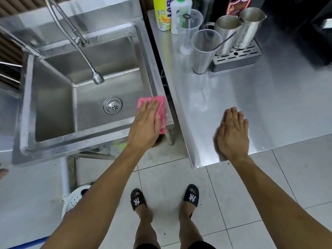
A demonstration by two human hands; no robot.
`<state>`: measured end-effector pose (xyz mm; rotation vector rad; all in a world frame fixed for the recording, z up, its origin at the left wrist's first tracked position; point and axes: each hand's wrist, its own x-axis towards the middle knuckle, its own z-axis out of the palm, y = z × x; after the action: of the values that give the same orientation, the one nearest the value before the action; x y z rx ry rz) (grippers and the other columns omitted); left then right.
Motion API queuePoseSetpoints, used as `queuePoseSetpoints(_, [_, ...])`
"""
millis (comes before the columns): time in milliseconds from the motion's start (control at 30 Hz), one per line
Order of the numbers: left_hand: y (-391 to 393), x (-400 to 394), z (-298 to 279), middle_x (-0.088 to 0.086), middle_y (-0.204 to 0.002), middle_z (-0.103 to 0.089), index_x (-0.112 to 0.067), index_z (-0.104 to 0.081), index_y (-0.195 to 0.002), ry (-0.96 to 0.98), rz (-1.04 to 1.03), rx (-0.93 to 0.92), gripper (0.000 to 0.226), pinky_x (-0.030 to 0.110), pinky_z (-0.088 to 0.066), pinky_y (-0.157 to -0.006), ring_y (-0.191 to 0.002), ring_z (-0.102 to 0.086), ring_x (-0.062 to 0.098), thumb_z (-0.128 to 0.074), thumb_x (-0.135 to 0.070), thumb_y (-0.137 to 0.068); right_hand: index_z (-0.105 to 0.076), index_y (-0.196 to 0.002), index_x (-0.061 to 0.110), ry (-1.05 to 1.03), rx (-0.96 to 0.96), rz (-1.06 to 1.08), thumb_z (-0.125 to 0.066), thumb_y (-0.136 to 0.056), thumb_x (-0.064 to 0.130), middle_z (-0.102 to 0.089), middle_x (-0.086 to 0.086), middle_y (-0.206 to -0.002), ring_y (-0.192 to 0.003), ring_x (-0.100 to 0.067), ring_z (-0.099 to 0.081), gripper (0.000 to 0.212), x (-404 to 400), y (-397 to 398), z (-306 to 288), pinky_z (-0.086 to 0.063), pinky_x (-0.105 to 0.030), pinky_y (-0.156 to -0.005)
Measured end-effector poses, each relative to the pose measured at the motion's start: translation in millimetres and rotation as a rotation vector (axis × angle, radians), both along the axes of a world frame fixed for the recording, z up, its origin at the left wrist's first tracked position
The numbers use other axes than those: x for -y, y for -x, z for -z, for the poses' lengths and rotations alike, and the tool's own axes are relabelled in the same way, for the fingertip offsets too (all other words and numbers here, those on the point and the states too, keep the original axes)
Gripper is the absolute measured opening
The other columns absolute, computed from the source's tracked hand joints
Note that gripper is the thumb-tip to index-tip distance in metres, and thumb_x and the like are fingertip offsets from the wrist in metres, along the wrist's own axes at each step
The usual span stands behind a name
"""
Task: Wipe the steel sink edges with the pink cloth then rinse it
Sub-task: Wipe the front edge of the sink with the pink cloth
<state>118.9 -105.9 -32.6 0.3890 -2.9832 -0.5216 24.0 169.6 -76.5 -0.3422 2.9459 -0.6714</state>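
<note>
We see the pink cloth [158,108] lying on the steel sink's [149,69] right edge at its near corner, pressed flat by the left hand [146,124], fingers straight and together, arm stretched forward. The right hand [233,132] rests palm down on the steel surface [269,105] beside the sink (fingers straight, holding nothing). The faucet [98,79] hangs over the basin above the drain [112,105].

Cloth [159,105] sits under the left hand [146,126] on the sink's [89,141] right edge; right hand [233,130] rests on the counter [269,105] alongside.
</note>
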Motion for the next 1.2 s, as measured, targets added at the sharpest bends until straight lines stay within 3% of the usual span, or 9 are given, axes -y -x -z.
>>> queuePoseSetpoints(67, [-10,2,21,0.007,-0.171,-0.010,-0.013,-0.013,-0.164,0.110,0.027,0.156,0.067,0.042,0.005,-0.129,-0.158,0.007,0.025,-0.017,-0.050,-0.108,-0.020,-0.162,0.003,0.051,0.053,0.020,-0.014,-0.100,0.038,-0.013,-0.016,-0.172,-0.160,-0.032,-0.002,0.071,13,-4,-4,0.002,-0.045,-0.130])
queuePoseSetpoints(133, [-1,-2,29,0.005,-0.172,-0.008,-0.014,-0.011,-0.164,0.081,-0.054,0.195,0.072,0.044,0.005,-0.129,-0.159,0.008,0.029,-0.012,-0.056,-0.106,-0.019,-0.163,0.006,0.101,0.059,-0.077,-0.018,-0.105,0.037,-0.012,-0.013,-0.172,-0.160,-0.028,0.001,0.066,35,-13,-11,0.005,-0.040,-0.130])
queuePoseSetpoints(233, [14,-8,26,0.011,-0.170,-0.022,-0.008,-0.021,-0.163,0.095,-0.109,0.156,0.066,0.045,0.000,-0.130,-0.158,-0.009,0.035,-0.017,-0.042,-0.107,-0.019,-0.164,0.011,0.139,0.025,-0.336,-0.022,-0.109,0.036,-0.011,-0.007,-0.172,-0.160,-0.021,0.003,0.060,79,-29,-19,0.009,-0.029,-0.128])
queuePoseSetpoints(400, [-5,8,32,0.015,-0.163,-0.036,-0.004,-0.035,-0.158,0.086,0.007,0.105,0.065,0.044,-0.018,-0.128,-0.154,-0.028,0.030,-0.021,-0.041,-0.106,-0.016,-0.164,0.012,0.076,0.030,-0.560,-0.009,-0.106,0.045,-0.008,-0.005,-0.173,-0.157,-0.015,0.008,0.068,135,-32,-15,0.005,-0.035,-0.130])
queuePoseSetpoints(600, [-64,79,33,0.013,-0.166,-0.030,-0.009,-0.026,-0.161,0.157,-0.072,0.164,0.063,0.042,-0.013,-0.129,-0.157,-0.019,0.027,-0.017,-0.043,-0.109,-0.020,-0.164,0.011,0.062,0.022,-0.556,-0.014,-0.107,0.040,-0.010,-0.004,-0.173,-0.160,-0.019,0.003,0.064,130,-46,-11,0.003,-0.035,-0.130])
queuePoseSetpoints(733, [-54,67,33,0.009,-0.167,-0.028,-0.011,-0.026,-0.162,0.153,-0.187,0.144,0.061,0.043,-0.008,-0.130,-0.158,-0.017,0.028,-0.021,-0.039,-0.108,-0.021,-0.163,0.010,0.061,-0.012,-0.609,-0.016,-0.109,0.039,-0.013,-0.007,-0.172,-0.160,-0.022,-0.002,0.062,148,-59,-14,0.003,-0.035,-0.131])
queuePoseSetpoints(900, [-56,66,38,0.009,-0.160,-0.045,-0.009,-0.043,-0.155,0.129,0.037,0.061,0.055,0.046,-0.024,-0.126,-0.151,-0.036,0.028,-0.029,-0.034,-0.108,-0.017,-0.164,0.011,0.038,0.011,-0.677,-0.013,-0.109,0.041,-0.012,-0.008,-0.172,-0.160,-0.022,0.000,0.063,202,-63,-13,0.006,-0.035,-0.130])
queuePoseSetpoints(1100, [-132,149,38,0.012,-0.163,-0.038,-0.009,-0.034,-0.159,0.168,-0.178,0.124,0.059,0.046,-0.019,-0.128,-0.154,-0.029,0.029,-0.023,-0.038,-0.108,-0.030,-0.160,0.007,-0.194,-0.128,-0.767,-0.019,-0.110,0.042,-0.027,-0.014,-0.168,-0.158,-0.035,-0.018,0.062,230,-75,2,-0.010,-0.051,-0.130])
queuePoseSetpoints(1200, [-135,153,37,0.011,-0.162,-0.039,-0.010,-0.036,-0.158,0.151,-0.230,0.106,0.061,0.047,-0.018,-0.127,-0.154,-0.029,0.030,-0.023,-0.039,-0.107,-0.032,-0.160,0.009,-0.229,-0.146,-0.742,-0.018,-0.111,0.043,-0.030,-0.013,-0.167,-0.157,-0.036,-0.021,0.062,232,-79,2,-0.014,-0.052,-0.129])
